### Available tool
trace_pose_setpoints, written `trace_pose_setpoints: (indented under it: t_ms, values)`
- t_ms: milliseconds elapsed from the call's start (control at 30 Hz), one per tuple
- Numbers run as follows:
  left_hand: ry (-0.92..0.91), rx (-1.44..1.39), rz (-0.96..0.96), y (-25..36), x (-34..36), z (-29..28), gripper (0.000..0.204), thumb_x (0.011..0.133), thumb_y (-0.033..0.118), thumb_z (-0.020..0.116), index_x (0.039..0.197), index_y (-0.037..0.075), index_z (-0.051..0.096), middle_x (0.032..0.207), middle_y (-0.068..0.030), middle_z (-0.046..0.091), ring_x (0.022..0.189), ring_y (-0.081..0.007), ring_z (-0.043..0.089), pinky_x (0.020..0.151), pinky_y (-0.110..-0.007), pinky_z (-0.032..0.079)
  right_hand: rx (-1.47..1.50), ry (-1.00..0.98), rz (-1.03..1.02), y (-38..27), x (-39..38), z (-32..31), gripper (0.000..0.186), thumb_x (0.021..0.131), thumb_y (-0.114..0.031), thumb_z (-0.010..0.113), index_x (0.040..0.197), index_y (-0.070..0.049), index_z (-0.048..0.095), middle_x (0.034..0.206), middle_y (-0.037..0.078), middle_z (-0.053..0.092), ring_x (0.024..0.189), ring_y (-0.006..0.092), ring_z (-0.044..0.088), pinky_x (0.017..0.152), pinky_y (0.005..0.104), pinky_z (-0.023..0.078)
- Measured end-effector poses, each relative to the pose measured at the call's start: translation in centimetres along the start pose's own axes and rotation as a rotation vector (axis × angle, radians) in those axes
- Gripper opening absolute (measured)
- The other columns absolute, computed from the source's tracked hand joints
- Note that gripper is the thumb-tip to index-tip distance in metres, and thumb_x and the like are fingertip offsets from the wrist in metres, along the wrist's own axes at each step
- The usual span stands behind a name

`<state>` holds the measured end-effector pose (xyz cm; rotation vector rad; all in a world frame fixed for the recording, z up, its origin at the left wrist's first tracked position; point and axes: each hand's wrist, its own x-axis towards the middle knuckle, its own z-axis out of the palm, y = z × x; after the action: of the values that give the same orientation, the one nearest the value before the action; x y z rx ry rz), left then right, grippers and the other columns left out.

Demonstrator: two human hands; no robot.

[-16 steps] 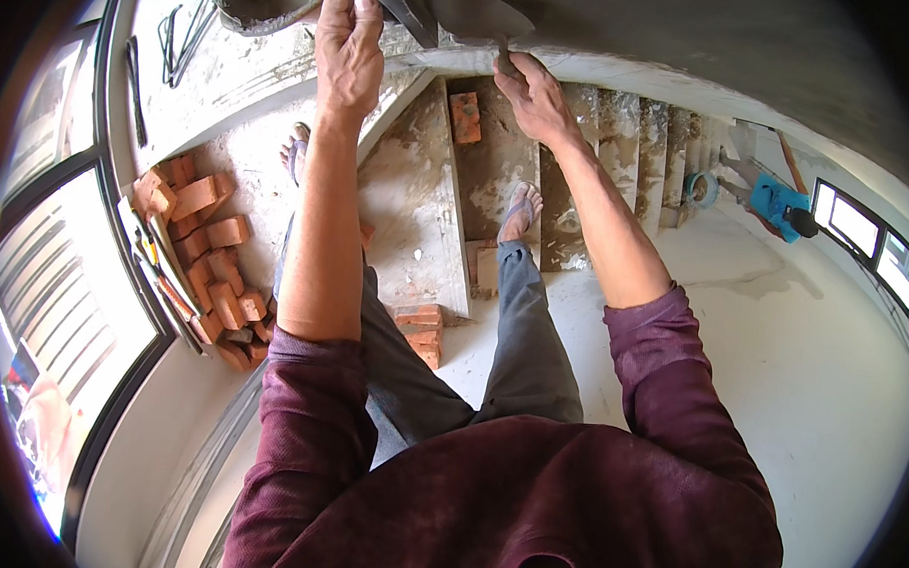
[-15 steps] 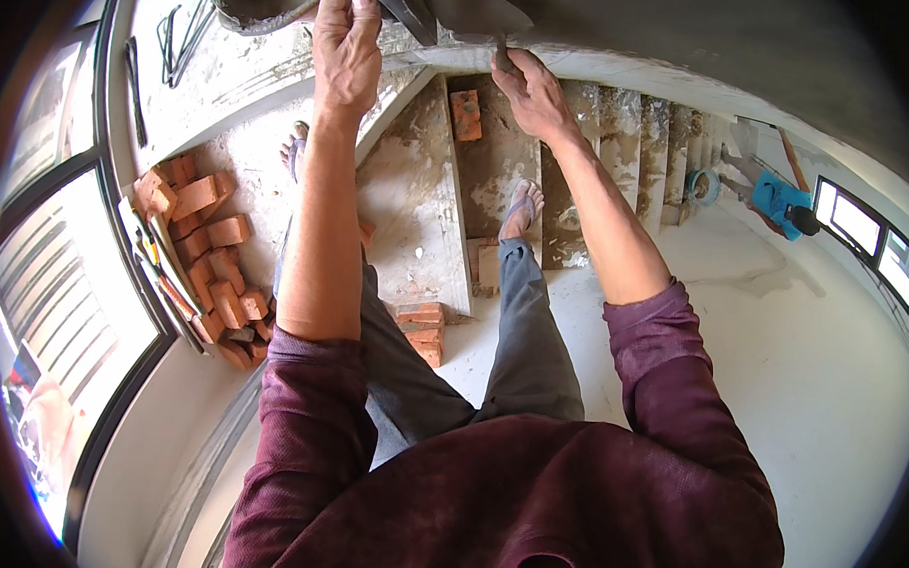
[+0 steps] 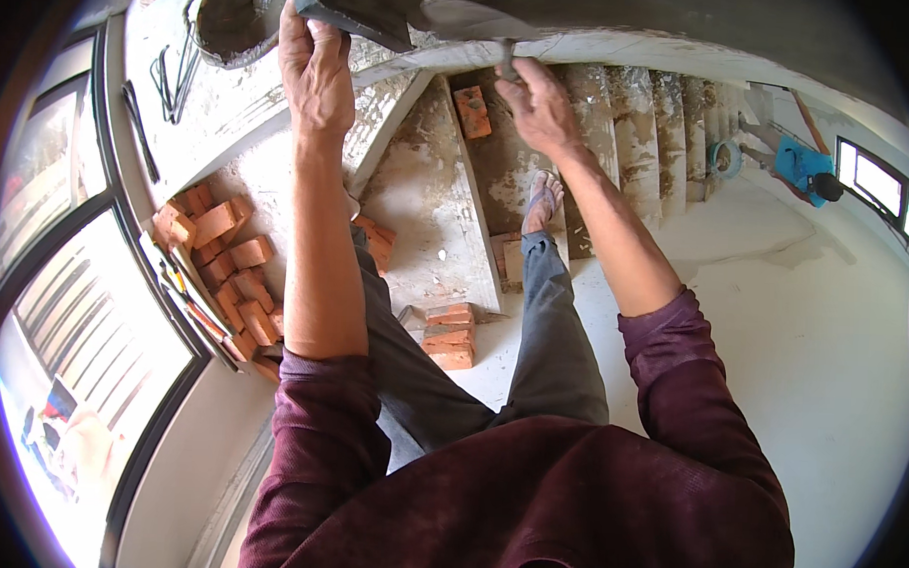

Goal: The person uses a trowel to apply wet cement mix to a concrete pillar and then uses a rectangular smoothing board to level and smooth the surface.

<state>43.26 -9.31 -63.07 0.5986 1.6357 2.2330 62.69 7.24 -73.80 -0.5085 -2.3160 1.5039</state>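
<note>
My left hand (image 3: 319,84) is raised at the top of the view, its fingers closed under a dark, flat board like a plasterer's hawk (image 3: 355,22). To its right, my right hand (image 3: 543,105) grips the short handle of a trowel (image 3: 474,20). The trowel's thin blade lies flat against or very close to the dark grey plastered wall (image 3: 684,32); whether it touches, I cannot tell. Left of the hawk is a mortar tub (image 3: 195,27) with grey residue inside, partly cut off by the upper edge.
Stairs (image 3: 620,140) smeared with mortar run below the wall, with my foot on one step. Loose bricks (image 3: 225,251) are heaped beside the window at left. A smaller brick stack (image 3: 449,336) stands near my legs. Another person (image 3: 804,168) in blue is far right, near a bucket (image 3: 725,159).
The view has shifted, bringing more of the tub and hawk into sight. My left hand has moved left, widening the gap to my right hand. Both hands keep their tools.
</note>
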Motion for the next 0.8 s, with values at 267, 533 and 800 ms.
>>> trace_pose_setpoints:
  t_ms: [267, 533, 800]
  values:
    - [-0.025, -0.03, 0.009, 0.3, 0.5, 0.5, 0.028, 0.1, 0.011, 0.053, 0.128, 0.012, 0.052, 0.122, -0.0058, 0.06, 0.113, -0.0195, 0.057, 0.104, -0.048, 0.042, -0.093, 0.025, -0.004, 1.1, 3.6, 4.9, 0.03, 0.096, -0.026, 0.055, 0.114, -0.001, 0.057, 0.104, 0.019, 0.063, 0.095, 0.0374, 0.062, 0.085, 0.0464, 0.051]
    - [-0.02, 0.028, -0.038, 1.1, -0.2, 0.4, 0.034, 0.099, 0.005, 0.051, 0.132, 0.014, 0.049, 0.127, -0.0061, 0.058, 0.117, -0.0216, 0.055, 0.103, -0.051, 0.042, 0.018, 0.173, -0.025, 0.9, 0.6, 1.1, 0.022, 0.095, -0.02, 0.059, 0.104, 0.0, 0.058, 0.095, 0.02, 0.064, 0.086, 0.0368, 0.063, 0.074, 0.043, 0.051]
    - [0.0, 0.025, -0.048, 1.4, -0.1, 1.4, 0.037, 0.097, -0.003, 0.048, 0.128, 0.016, 0.053, 0.127, -0.0059, 0.058, 0.116, -0.021, 0.056, 0.1, -0.047, 0.045, 0.012, 0.105, -0.102, -1.9, 2.3, 4.0, 0.02, 0.092, -0.012, 0.058, 0.106, 0.002, 0.054, 0.099, 0.022, 0.061, 0.093, 0.0409, 0.06, 0.079, 0.0472, 0.049]
